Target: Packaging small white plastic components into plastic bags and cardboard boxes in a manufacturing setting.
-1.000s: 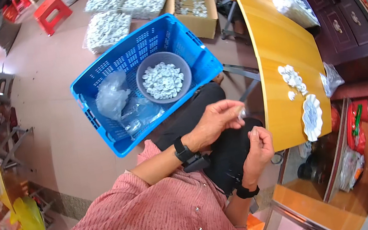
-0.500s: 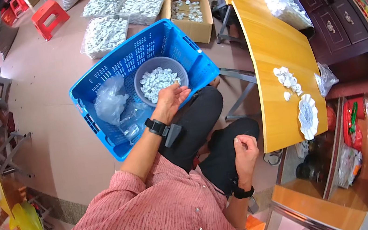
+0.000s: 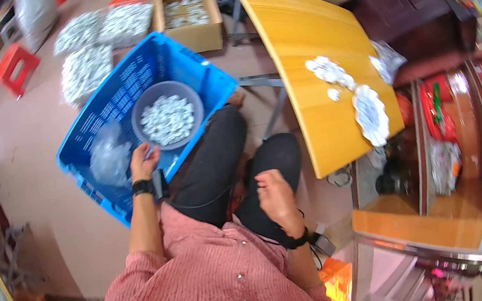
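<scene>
L hand [image 3: 144,160] out front at the end of an almost straight-up L forearm [image 3: 144,229], fingers half-bent, tips pointing up & R; thumb vs. index contact can't be made out. L wrist roughly in line w/ forearm, blk strap [image 3: 142,187] round it. R hand [image 3: 277,198] lower & well apart from L, back of hand up, fingers loosely curled inward, tips toward L; a bit blurred, so can't tell if anything's in the grip. R forearm [image 3: 305,264] shows shorter, slanting up & L, blk wristband [image 3: 294,241] on. Both forearms bare, hands not touching.
</scene>
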Tool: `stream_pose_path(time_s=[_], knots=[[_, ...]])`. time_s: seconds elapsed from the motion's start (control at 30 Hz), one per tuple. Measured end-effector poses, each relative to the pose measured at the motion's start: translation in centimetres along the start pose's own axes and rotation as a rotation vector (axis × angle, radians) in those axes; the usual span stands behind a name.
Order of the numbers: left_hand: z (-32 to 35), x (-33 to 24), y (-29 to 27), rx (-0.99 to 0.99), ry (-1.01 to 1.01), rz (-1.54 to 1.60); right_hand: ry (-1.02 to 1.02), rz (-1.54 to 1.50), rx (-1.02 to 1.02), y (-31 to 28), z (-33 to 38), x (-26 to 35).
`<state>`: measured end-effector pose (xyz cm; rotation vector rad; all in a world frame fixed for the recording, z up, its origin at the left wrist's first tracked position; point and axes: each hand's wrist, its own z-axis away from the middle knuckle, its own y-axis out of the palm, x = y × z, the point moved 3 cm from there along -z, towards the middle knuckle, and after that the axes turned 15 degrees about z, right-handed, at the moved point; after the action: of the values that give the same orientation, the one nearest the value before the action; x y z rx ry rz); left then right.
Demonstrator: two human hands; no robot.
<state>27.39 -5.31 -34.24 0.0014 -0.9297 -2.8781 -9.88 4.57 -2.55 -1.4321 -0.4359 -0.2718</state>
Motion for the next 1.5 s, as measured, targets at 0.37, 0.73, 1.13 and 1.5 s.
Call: stream_pose_path(time_s=[0.37, 0.73, 1.13, 1.5], knots=[[1.9, 1.1, 1.1, -0.161, 0.081, -0.117, -0.175, 0.157, 0.078, 4.1, -0.7, 2.2], [3.3, -4.3, -1.2, -0.01, 0.307, -0.235, -0.388, 0.074, 0.329, -0.1, -2.1, 7.1], [3.2, -7.8, -4.0, -0.035, 0.392, -0.028, -0.438, -0.021, 0.357, 2.2, -4.2, 9.4], [14.0, -9.6, 2.8, 0.339, 0.58, 0.096, -0.515, -0.006, 0.335, 2.0, -7.0, 10.7]])
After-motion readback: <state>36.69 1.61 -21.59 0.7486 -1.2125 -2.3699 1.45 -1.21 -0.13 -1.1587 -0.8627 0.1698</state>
